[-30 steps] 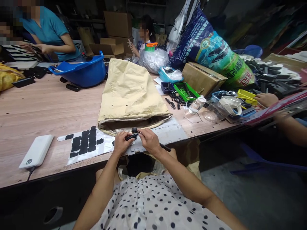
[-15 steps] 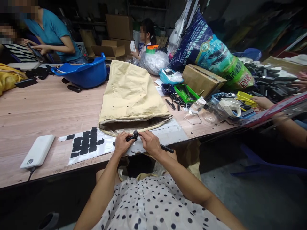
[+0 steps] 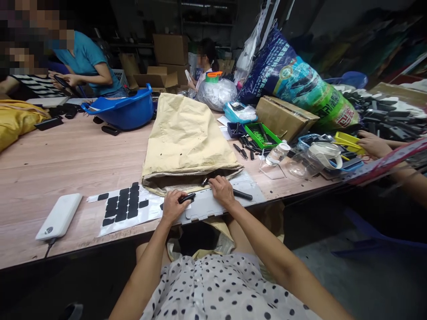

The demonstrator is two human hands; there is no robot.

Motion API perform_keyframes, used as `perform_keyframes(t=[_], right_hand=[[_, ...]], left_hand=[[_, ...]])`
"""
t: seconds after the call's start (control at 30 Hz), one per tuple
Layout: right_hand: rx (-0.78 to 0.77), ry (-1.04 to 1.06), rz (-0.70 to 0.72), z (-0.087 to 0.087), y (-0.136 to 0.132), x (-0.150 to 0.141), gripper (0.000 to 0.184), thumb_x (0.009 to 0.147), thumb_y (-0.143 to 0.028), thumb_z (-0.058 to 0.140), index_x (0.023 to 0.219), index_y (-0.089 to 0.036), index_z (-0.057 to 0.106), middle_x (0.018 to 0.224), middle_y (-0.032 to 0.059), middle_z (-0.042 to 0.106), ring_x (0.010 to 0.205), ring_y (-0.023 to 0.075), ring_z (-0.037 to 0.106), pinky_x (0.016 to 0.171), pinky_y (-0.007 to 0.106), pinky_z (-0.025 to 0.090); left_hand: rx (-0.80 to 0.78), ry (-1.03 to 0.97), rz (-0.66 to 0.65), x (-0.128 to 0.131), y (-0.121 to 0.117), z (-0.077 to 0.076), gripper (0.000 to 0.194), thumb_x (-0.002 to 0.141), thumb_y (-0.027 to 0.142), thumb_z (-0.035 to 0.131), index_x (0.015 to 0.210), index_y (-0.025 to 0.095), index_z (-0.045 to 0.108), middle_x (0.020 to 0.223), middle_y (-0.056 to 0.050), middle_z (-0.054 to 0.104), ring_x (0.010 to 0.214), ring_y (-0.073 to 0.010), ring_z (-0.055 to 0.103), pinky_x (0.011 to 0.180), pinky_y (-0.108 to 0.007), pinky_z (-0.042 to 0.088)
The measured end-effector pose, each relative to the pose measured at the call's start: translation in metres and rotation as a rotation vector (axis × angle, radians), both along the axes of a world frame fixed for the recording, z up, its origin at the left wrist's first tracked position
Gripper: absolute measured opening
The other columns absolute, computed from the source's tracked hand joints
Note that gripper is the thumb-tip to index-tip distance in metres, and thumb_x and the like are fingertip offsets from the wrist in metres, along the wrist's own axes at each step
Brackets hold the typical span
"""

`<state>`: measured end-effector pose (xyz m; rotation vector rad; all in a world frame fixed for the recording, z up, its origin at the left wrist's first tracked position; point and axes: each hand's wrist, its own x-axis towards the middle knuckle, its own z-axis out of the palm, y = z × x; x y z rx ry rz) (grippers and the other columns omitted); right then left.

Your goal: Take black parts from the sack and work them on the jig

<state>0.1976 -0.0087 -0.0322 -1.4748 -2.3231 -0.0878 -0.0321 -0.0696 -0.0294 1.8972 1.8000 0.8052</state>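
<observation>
My left hand (image 3: 172,205) is closed around a slim black piece (image 3: 187,198), whose kind I cannot make out, above the grey cardboard (image 3: 200,205) at the table's front edge. At the mouth of a cream paper sack (image 3: 188,142), my right hand (image 3: 222,192) has its fingers drawn together by a small shiny dark part (image 3: 204,181), apparently in its fingertips. The sack lies flat with its opening toward me. Just right of that hand rests a black rod (image 3: 243,194). Left of my left hand, a clear sheet with black rounded stickers (image 3: 122,203) lies on the table.
A white power bank (image 3: 60,216) with a cable lies at left. Behind are a blue basin (image 3: 122,111), a green tray (image 3: 263,134) and a cardboard box (image 3: 285,116). A water bottle (image 3: 278,152) and clear jug (image 3: 305,162) stand right. Other people work around the table.
My hands were together over a black piece with a round knob; now they are apart. The right hand has moved forward and right to the sack's mouth. The view has shifted slightly.
</observation>
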Motion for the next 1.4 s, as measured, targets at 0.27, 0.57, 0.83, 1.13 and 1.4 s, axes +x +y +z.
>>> perform_keyframes(t=[0.27, 0.57, 0.83, 1.13, 1.4], right_hand=[[0.015, -0.015, -0.009, -0.007, -0.002, -0.003, 0.022, 0.095, -0.02, 0.052, 0.107, -0.022, 0.07, 0.092, 0.0077, 0.061, 0.088, 0.0227, 0.049, 0.075, 0.032, 0.037], [0.023, -0.019, -0.018, -0.009, -0.002, -0.005, 0.021, 0.096, -0.021, 0.05, 0.107, -0.022, 0.068, 0.093, 0.0078, 0.059, 0.087, 0.023, 0.047, 0.074, 0.032, 0.036], [0.009, -0.012, -0.034, -0.006, -0.003, -0.007, 0.02, 0.096, -0.022, 0.051, 0.106, -0.022, 0.069, 0.093, 0.0084, 0.06, 0.089, 0.0236, 0.047, 0.075, 0.032, 0.035], [-0.021, -0.019, -0.04, -0.002, -0.004, -0.007, 0.021, 0.096, -0.021, 0.051, 0.108, -0.022, 0.068, 0.094, 0.0087, 0.06, 0.09, 0.0239, 0.048, 0.075, 0.033, 0.035], [0.009, -0.004, -0.015, -0.003, -0.006, -0.007, 0.021, 0.097, -0.021, 0.05, 0.11, -0.022, 0.067, 0.093, 0.0083, 0.059, 0.088, 0.0236, 0.047, 0.075, 0.033, 0.035]], left_hand=[[0.061, -0.083, -0.058, 0.007, -0.023, 0.015, 0.013, 0.078, 0.034, 0.066, 0.085, 0.024, 0.071, 0.086, -0.005, 0.07, 0.087, -0.0244, 0.062, 0.083, -0.038, 0.051], [-0.361, 0.009, -0.259, 0.052, -0.108, -0.004, 0.016, 0.084, 0.035, 0.053, 0.086, 0.03, 0.068, 0.084, -0.006, 0.074, 0.077, -0.0295, 0.071, 0.069, -0.04, 0.052], [-0.578, 0.044, -0.242, 0.047, -0.101, 0.004, 0.033, 0.076, 0.029, 0.062, 0.107, 0.021, 0.068, 0.075, -0.008, 0.074, 0.072, -0.0299, 0.07, 0.064, -0.036, 0.046], [-0.337, -0.024, 0.008, 0.03, -0.001, 0.077, 0.024, 0.085, 0.037, 0.056, 0.094, 0.021, 0.072, 0.076, -0.004, 0.07, 0.072, -0.0216, 0.064, 0.066, -0.031, 0.049], [-0.243, 0.362, 0.509, -0.006, 0.073, 0.048, 0.021, 0.076, 0.019, 0.058, 0.088, 0.012, 0.074, 0.101, -0.021, 0.07, 0.105, -0.0363, 0.064, 0.092, -0.047, 0.05]])
